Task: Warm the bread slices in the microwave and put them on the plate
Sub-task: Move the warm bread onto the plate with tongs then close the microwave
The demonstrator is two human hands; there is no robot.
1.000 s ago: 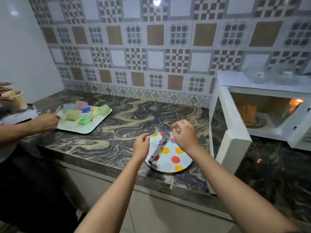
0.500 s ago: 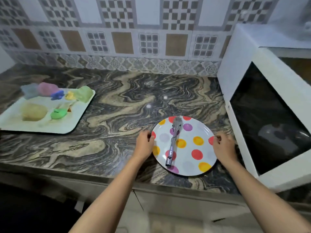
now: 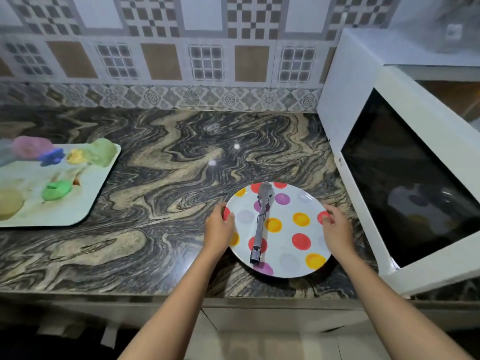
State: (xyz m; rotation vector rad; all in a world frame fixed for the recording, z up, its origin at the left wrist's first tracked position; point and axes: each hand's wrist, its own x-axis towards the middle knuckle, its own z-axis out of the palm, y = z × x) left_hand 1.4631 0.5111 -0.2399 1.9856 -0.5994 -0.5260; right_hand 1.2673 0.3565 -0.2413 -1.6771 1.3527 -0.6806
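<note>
your left hand (image 3: 219,227) and right hand (image 3: 336,231) each hold an opposite edge of the plate (image 3: 309,224), fingers curled over the rim, so each grip is pinched on the plate. the plate sits on the tabletop (image 3: 166,183), near its front edge and just left of the microwave (image 3: 345,120). it is white with red, yellow and purple dots. metal tongs (image 3: 261,222) lie on it, pressed together, running from the far rim toward you. the microwave door (image 3: 405,183) is swung open toward you, its dark window facing the plate and catching the plate's reflection. no bread slices are on the plate; the microwave's inside is mostly out of frame, so you cannot tell where they are. at the left of the tabletop, well apart from the plate, a white tray (image 3: 85,201) carries blurred coloured lumps (image 3: 55,189).
</note>
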